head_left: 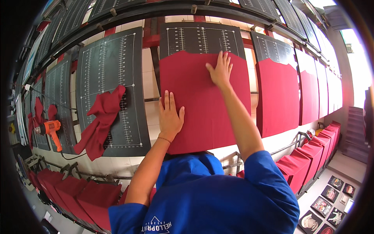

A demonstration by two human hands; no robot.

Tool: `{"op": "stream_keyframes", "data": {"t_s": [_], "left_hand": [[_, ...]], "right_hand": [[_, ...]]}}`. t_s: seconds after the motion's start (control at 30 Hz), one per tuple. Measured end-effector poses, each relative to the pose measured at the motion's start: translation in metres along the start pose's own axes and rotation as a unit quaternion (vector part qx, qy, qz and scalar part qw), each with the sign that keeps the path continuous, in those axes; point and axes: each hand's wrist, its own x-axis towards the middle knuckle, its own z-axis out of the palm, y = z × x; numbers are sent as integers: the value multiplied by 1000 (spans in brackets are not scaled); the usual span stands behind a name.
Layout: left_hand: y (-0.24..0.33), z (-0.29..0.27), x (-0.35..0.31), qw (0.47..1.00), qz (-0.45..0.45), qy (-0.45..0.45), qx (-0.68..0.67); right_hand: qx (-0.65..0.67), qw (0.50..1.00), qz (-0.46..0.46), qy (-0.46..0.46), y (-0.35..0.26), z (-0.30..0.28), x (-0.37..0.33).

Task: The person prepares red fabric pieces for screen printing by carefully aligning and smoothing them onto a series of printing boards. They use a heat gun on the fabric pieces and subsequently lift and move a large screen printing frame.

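Note:
A dark red fabric panel (206,113), cut like a shirt front, lies flat over a dark board (183,39) marked with white ruler lines. My left hand (170,118) rests on the panel's left edge, fingers stretched toward the far end. Near the panel's far edge my right hand (221,70) lies flat with thumb and fingers spread, its fingertips around the neckline. Neither hand grips anything. On the board to the left lies a crumpled dark red cloth (102,123).
An orange heat gun (50,130) with a cord is at the left. Red panels (277,97) cover boards to the right. Behind me runs a row of red-covered boards (97,199). A dark rail (171,13) crosses the far side. Printed pictures (327,199) show at lower right.

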Motion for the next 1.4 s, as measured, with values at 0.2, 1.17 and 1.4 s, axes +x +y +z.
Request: {"op": "stream_keyframes", "data": {"t_s": [0.2,1.17,1.4], "left_hand": [[2,2,-4,1000,-10,12,18],[-107,-119,-108,986,-61,74,-140],[-247,-211,-166,969,-146,133,147]], "right_hand": [[-3,998,-31,-59,41,-37,-219],[28,994,55,-89,67,-34,-427],[26,988,145,-51,-68,-6,-361]]}}
